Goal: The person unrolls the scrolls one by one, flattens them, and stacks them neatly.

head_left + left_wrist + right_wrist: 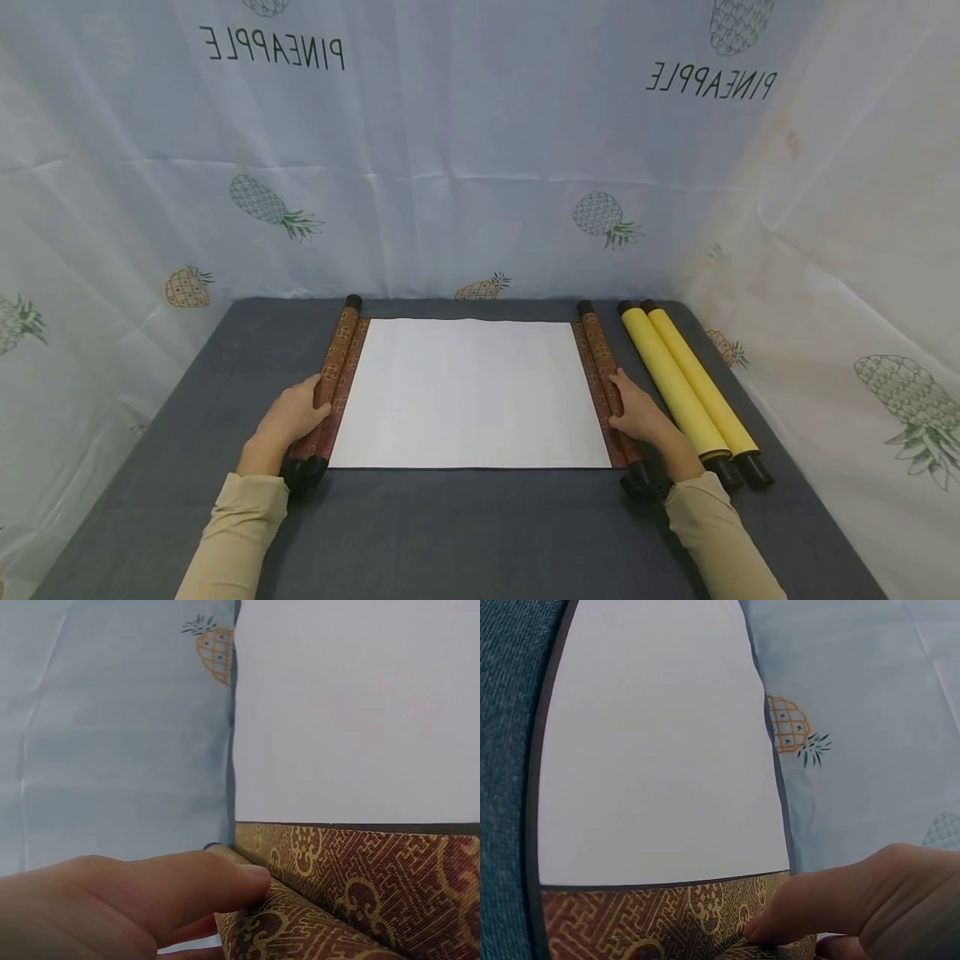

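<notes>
A hanging scroll lies partly unrolled, its white paper (471, 392) facing up between two rolled ends of brown-red brocade with gold patterning. My left hand (291, 415) grips the left roll (340, 346) near its lower half, thumb on top; the left wrist view shows the thumb (232, 885) pressing the brocade. On the other side my right hand (641, 412) holds the right roll (597, 342), thumb toward the paper. In the right wrist view that thumb (795, 907) rests on the brocade, with the other fingers mostly hidden. Black knobs (303, 473) cap the rolls.
Two yellow rolled scrolls (678, 383) with black ends lie side by side, just right of my right hand. A dark grey cloth (465, 533) covers the table. Pale pineapple-print curtains (465, 125) hang behind and at both sides.
</notes>
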Motion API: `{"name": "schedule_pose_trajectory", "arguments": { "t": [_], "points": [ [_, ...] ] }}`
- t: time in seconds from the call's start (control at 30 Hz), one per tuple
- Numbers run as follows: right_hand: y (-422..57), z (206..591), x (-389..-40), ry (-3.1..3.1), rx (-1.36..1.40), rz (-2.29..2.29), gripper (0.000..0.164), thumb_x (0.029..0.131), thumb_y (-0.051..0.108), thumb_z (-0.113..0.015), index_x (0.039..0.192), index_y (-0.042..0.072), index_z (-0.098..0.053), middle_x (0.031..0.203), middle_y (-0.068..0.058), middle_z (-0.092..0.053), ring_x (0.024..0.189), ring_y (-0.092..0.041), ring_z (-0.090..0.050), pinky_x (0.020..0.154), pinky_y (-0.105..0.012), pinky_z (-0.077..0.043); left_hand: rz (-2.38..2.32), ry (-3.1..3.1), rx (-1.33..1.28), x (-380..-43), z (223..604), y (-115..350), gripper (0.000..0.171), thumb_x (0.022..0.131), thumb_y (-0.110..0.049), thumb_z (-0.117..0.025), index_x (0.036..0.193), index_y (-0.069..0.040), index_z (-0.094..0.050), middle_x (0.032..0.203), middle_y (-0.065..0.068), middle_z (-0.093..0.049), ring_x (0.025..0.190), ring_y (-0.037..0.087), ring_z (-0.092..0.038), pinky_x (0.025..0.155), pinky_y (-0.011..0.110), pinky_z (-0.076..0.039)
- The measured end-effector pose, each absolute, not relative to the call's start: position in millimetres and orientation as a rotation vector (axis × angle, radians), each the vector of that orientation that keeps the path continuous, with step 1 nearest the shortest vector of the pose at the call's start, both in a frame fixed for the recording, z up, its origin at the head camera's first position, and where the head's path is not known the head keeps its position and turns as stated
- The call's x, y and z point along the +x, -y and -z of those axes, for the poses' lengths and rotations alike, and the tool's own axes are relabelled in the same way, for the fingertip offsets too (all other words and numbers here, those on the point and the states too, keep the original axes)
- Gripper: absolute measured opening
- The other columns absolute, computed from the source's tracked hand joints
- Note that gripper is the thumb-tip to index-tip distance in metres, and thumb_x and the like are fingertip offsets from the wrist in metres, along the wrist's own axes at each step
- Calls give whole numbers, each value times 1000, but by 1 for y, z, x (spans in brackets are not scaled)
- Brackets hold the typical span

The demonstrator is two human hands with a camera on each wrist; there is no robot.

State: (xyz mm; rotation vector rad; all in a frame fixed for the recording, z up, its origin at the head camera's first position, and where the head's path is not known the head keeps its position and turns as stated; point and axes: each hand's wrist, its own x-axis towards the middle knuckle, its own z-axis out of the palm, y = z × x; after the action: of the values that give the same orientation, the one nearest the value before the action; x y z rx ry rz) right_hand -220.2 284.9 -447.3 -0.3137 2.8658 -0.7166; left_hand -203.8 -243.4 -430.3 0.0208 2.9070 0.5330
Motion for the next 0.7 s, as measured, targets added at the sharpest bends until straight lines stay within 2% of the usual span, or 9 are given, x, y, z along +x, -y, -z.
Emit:
{"name": "schedule_pose_trajectory", "arguments": {
  "t": [0.1, 0.23, 0.6, 0.7],
  "points": [
    [-285, 448, -220, -2847, -310, 737, 76, 79, -4, -59, 143, -18, -21, 152, -43, -9, 83, -31, -55, 58, -29, -39, -530, -2914, -9, -204, 431, 243, 63, 92, -13, -56, 139, 20, -30, 134, 43, -44, 119, 56, -49, 97, 60, -46],
    [-284, 448, -220, -2834, -305, 768, 75, 79, -6, -56, 143, -18, -20, 151, -44, -7, 65, -20, -47, 55, -27, -37, -538, -2940, -56, -205, 433, 242, 61, 91, -11, -55, 137, 21, -32, 132, 43, -46, 117, 56, -51, 94, 60, -47],
    [-278, 448, -220, -2868, -304, 751, 74, 78, -9, -55, 142, -21, -21, 151, -44, -12, 79, -31, -53, 56, -27, -37, -563, -2922, -136, -203, 434, 243, 62, 91, -11, -55, 138, 21, -30, 134, 43, -43, 120, 56, -49, 96, 60, -47],
    [-275, 448, -221, -2892, -313, 721, 73, 77, -7, -56, 141, -21, -23, 150, -44, -15, 97, -39, -55, 64, -32, -42, -570, -2912, -152, -202, 433, 246, 62, 91, -11, -56, 139, 20, -30, 135, 43, -43, 120, 56, -49, 96, 60, -47]
  ]
}}
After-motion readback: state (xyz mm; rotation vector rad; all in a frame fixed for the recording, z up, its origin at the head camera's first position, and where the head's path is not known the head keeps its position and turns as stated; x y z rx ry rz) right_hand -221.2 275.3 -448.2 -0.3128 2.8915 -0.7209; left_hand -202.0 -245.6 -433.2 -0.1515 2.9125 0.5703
